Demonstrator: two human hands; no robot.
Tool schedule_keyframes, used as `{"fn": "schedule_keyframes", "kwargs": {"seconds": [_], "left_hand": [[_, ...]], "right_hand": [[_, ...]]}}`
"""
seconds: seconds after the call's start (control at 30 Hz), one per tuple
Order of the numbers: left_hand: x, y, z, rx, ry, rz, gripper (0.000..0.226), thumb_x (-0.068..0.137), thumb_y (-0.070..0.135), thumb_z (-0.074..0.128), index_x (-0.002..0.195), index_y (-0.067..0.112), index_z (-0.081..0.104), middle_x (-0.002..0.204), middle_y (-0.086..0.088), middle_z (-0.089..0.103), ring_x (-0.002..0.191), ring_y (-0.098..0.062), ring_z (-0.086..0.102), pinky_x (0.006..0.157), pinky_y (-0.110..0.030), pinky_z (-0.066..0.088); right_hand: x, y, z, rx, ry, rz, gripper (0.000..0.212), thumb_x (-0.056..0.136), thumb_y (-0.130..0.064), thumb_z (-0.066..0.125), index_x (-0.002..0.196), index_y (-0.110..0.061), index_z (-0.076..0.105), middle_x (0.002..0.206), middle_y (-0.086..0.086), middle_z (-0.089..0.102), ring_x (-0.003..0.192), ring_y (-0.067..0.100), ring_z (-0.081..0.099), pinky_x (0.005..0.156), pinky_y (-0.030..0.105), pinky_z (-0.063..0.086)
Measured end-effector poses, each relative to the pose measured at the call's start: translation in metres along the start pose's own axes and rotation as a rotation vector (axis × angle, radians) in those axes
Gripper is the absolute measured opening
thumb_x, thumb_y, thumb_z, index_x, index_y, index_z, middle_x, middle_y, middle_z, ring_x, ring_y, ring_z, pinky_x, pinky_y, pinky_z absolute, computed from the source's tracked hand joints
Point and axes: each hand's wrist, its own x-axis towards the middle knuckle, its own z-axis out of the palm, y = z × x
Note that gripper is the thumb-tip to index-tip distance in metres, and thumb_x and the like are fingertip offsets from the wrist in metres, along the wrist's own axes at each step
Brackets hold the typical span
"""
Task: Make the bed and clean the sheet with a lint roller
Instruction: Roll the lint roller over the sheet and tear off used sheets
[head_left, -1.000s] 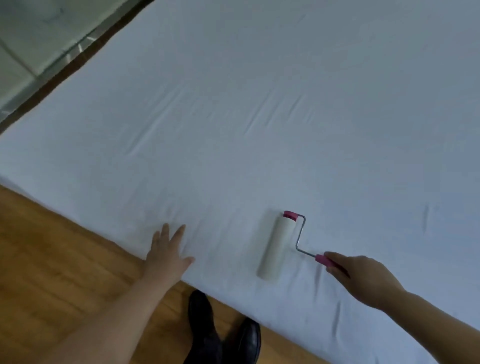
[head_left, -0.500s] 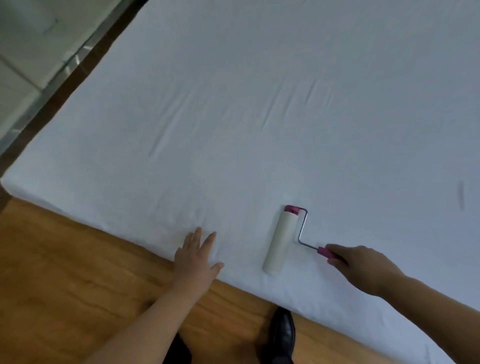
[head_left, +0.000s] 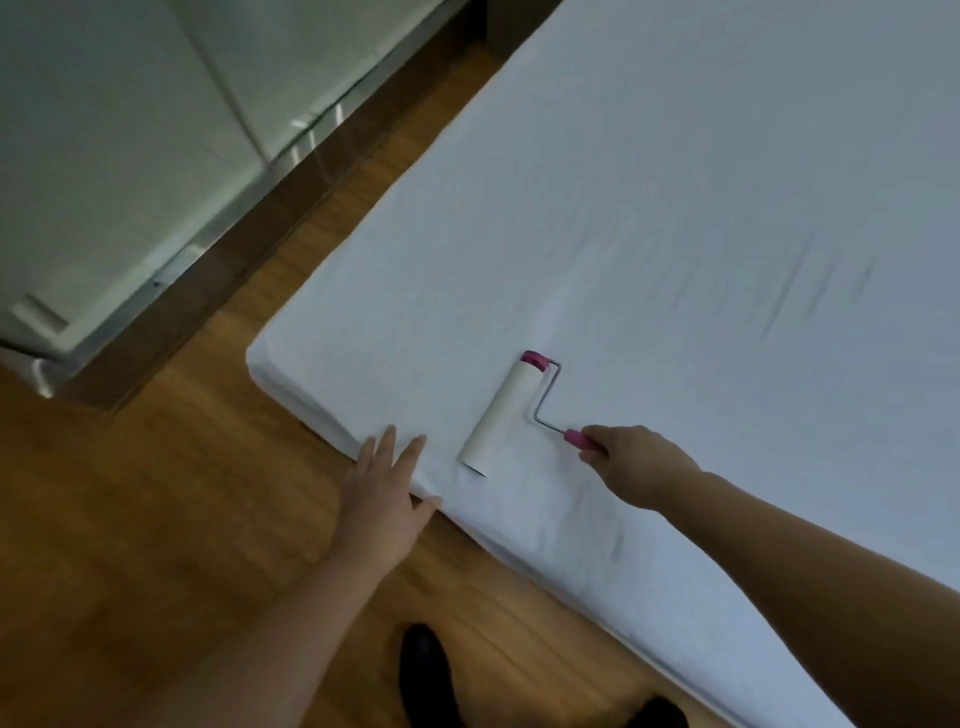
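Note:
A white sheet (head_left: 675, 218) covers the bed and shows faint creases toward the right. A lint roller (head_left: 501, 414) with a white roll, pink end cap and bent wire arm lies on the sheet near the bed's front corner. My right hand (head_left: 636, 465) grips its pink handle. My left hand (head_left: 387, 493) lies flat with fingers spread at the bed's near edge, just left of the roller.
Wooden floor (head_left: 156, 519) runs along the near and left sides of the bed. A pale cabinet with a dark plinth (head_left: 130, 156) stands at the upper left. My dark shoes (head_left: 428, 675) show at the bottom, close to the bed edge.
The roller and both hands have travelled left along the near edge to the bed's corner. My view has shifted so the corner, floor and cabinet now show.

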Motion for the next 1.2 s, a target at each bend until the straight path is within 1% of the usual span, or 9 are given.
{"fn": "schedule_keyframes", "kwargs": {"seconds": [0.2,0.47,0.57,0.67,0.8,0.9,1.0,1.1,1.2], "left_hand": [[0.025,-0.051,-0.03,-0.041,0.03,-0.062,0.078,0.089,0.053,0.062,0.154,0.032,0.025,0.165,-0.004,0.011,0.152,-0.027,0.007,0.119,-0.045,0.024],[0.061,-0.08,-0.074,0.017,0.063,-0.152,0.08,0.085,0.058,0.063,0.153,0.038,0.025,0.165,0.0,0.015,0.152,-0.026,0.012,0.117,-0.044,0.031],[0.079,-0.089,-0.094,0.048,0.089,-0.157,0.08,0.086,0.059,0.061,0.154,0.035,0.027,0.165,-0.001,0.014,0.152,-0.027,0.011,0.118,-0.046,0.03],[0.097,-0.097,-0.113,0.074,0.108,-0.132,0.08,0.085,0.062,0.058,0.154,0.035,0.027,0.165,-0.001,0.014,0.152,-0.027,0.01,0.118,-0.046,0.026],[0.13,-0.114,-0.145,0.073,0.094,-0.093,0.079,0.084,0.065,0.048,0.154,0.035,0.026,0.165,0.0,0.012,0.152,-0.026,0.011,0.119,-0.046,0.026],[0.157,-0.129,-0.167,0.026,0.11,-0.033,0.075,0.085,0.064,0.04,0.153,0.033,0.031,0.164,-0.001,0.017,0.151,-0.026,0.015,0.117,-0.046,0.029],[0.185,-0.145,-0.186,0.004,0.068,0.067,0.071,0.087,0.064,0.034,0.153,0.037,0.028,0.165,0.003,0.014,0.152,-0.022,0.012,0.117,-0.042,0.024],[0.202,-0.162,-0.203,0.037,0.002,0.159,0.066,0.09,0.067,0.031,0.152,0.046,0.018,0.165,0.013,0.001,0.151,-0.013,-0.002,0.114,-0.037,0.015],[0.22,-0.18,-0.221,0.031,-0.063,0.274,0.059,0.09,0.071,0.024,0.143,0.065,-0.001,0.155,0.029,-0.018,0.142,0.001,-0.02,0.112,-0.035,0.007]], "right_hand": [[0.065,-0.096,-0.017,0.01,-0.003,-0.081,0.025,0.102,-0.045,0.041,0.109,-0.03,0.058,0.092,-0.004,0.061,0.079,0.017,0.058,0.066,0.03,0.043],[0.132,-0.193,-0.024,0.078,-0.012,-0.145,0.028,0.103,-0.042,0.039,0.117,-0.026,0.056,0.099,-0.001,0.062,0.085,0.021,0.058,0.07,0.032,0.044],[0.144,-0.22,-0.026,0.115,-0.019,-0.142,0.029,0.103,-0.042,0.038,0.119,-0.026,0.056,0.094,-0.002,0.059,0.085,0.021,0.059,0.072,0.032,0.047],[0.154,-0.246,-0.028,0.17,-0.029,-0.128,0.028,0.103,-0.042,0.038,0.118,-0.028,0.057,0.098,-0.002,0.063,0.087,0.02,0.061,0.079,0.034,0.053],[0.16,-0.282,-0.029,0.281,0.009,-0.094,0.025,0.102,-0.043,0.04,0.108,-0.028,0.058,0.094,-0.002,0.065,0.083,0.02,0.062,0.078,0.036,0.055],[0.151,-0.296,-0.023,0.41,0.084,-0.002,0.02,0.099,-0.046,0.043,0.096,-0.029,0.054,0.083,-0.004,0.063,0.074,0.018,0.06,0.065,0.033,0.05],[0.133,-0.307,-0.018,0.547,0.228,0.191,0.018,0.098,-0.048,0.046,0.091,-0.032,0.052,0.072,-0.009,0.06,0.064,0.009,0.056,0.053,0.024,0.04],[0.11,-0.324,-0.016,0.581,0.41,0.381,0.022,0.1,-0.051,0.042,0.09,-0.034,0.051,0.064,-0.01,0.056,0.06,0.006,0.053,0.054,0.024,0.041],[0.093,-0.346,-0.02,0.659,0.568,0.512,0.03,0.102,-0.056,0.029,0.101,-0.044,0.057,0.071,-0.014,0.057,0.068,0.004,0.056,0.058,0.022,0.045]]}}
